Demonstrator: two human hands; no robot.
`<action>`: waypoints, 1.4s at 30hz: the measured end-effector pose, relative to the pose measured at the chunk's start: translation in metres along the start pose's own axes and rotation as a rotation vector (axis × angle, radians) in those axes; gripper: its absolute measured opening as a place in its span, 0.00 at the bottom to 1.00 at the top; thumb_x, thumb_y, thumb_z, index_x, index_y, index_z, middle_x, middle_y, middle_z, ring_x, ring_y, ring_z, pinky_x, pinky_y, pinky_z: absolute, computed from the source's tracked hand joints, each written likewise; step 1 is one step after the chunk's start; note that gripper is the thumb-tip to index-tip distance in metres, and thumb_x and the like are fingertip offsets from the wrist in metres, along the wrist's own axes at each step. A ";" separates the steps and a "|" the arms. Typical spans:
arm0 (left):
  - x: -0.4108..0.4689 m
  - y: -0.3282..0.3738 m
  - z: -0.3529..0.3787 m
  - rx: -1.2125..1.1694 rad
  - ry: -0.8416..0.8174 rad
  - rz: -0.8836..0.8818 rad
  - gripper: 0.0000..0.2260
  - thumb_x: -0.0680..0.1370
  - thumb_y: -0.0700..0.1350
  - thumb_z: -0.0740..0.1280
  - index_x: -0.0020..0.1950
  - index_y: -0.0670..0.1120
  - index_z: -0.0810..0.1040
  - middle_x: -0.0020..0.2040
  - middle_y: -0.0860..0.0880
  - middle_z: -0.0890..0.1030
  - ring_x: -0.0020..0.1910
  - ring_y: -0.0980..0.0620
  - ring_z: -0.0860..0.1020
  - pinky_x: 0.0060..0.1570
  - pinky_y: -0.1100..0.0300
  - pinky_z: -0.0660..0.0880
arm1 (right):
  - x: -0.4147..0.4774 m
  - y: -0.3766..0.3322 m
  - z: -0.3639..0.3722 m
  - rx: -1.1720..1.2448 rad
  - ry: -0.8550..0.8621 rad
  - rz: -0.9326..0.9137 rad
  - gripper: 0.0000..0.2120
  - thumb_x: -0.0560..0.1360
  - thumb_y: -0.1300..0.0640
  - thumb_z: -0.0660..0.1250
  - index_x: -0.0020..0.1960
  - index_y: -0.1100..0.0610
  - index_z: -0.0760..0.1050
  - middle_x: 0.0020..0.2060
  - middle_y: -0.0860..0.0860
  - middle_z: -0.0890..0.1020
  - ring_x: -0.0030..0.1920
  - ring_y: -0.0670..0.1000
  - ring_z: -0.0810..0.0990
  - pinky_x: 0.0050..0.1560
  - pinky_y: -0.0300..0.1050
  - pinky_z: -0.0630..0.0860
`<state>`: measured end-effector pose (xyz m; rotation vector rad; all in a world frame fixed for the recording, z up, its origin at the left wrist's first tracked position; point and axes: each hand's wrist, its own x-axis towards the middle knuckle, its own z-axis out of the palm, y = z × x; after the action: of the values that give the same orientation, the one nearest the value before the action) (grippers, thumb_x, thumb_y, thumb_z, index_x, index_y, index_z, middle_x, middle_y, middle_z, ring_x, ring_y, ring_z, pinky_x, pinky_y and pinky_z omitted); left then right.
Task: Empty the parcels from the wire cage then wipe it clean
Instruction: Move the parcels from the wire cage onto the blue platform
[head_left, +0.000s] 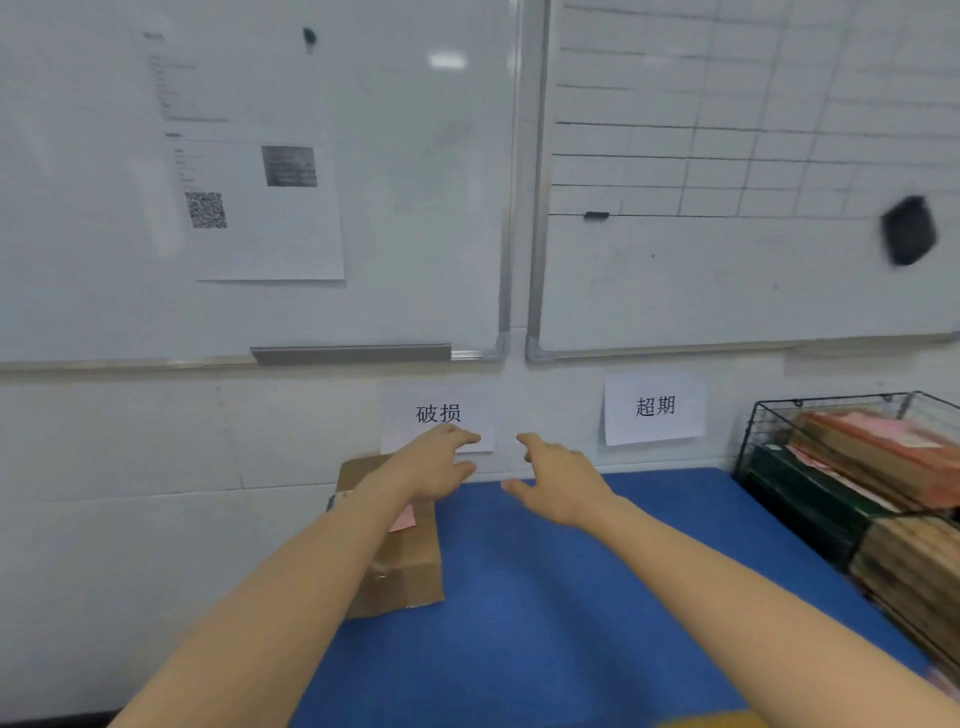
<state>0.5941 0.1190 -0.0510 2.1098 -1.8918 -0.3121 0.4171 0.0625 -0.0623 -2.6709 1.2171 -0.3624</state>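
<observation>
A black wire cage (769, 421) stands at the right edge of the blue table (571, 597), filled with several parcels (878, 462) in brown, pink and dark green wrapping. A brown cardboard box (410, 571) with a pink label lies on the table's left side, partly hidden by my left forearm. My left hand (441, 462) hovers above the box's far end, fingers spread and holding nothing. My right hand (561, 483) is held out beside it over the table, fingers loosely extended, empty.
Two whiteboards (415, 234) hang on the wall behind the table, one with printed sheets, one with a drawn grid and a black eraser (909, 228). Two paper signs (654, 408) are taped to the wall below them.
</observation>
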 end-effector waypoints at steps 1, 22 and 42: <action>0.004 0.017 0.002 0.006 -0.003 0.017 0.22 0.81 0.48 0.60 0.75 0.48 0.62 0.74 0.46 0.63 0.73 0.49 0.62 0.71 0.59 0.57 | -0.008 0.015 -0.010 -0.014 0.016 0.012 0.32 0.79 0.44 0.61 0.76 0.57 0.55 0.66 0.56 0.74 0.66 0.56 0.72 0.66 0.50 0.67; 0.088 0.455 0.151 -0.165 -0.156 0.386 0.24 0.81 0.51 0.61 0.75 0.46 0.62 0.72 0.46 0.68 0.69 0.48 0.68 0.65 0.59 0.65 | -0.248 0.380 -0.177 -0.135 0.213 0.445 0.23 0.76 0.43 0.63 0.65 0.55 0.68 0.57 0.52 0.79 0.54 0.53 0.78 0.52 0.50 0.77; 0.277 0.534 0.235 -0.156 -0.195 0.221 0.26 0.80 0.56 0.58 0.74 0.44 0.60 0.68 0.43 0.70 0.57 0.48 0.75 0.53 0.58 0.76 | -0.171 0.557 -0.193 -0.071 0.178 0.584 0.30 0.77 0.42 0.62 0.72 0.57 0.62 0.67 0.54 0.73 0.64 0.53 0.73 0.62 0.52 0.73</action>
<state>0.0472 -0.2232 -0.0729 1.8063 -2.1106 -0.6131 -0.1466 -0.1804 -0.0508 -2.2210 2.0080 -0.4688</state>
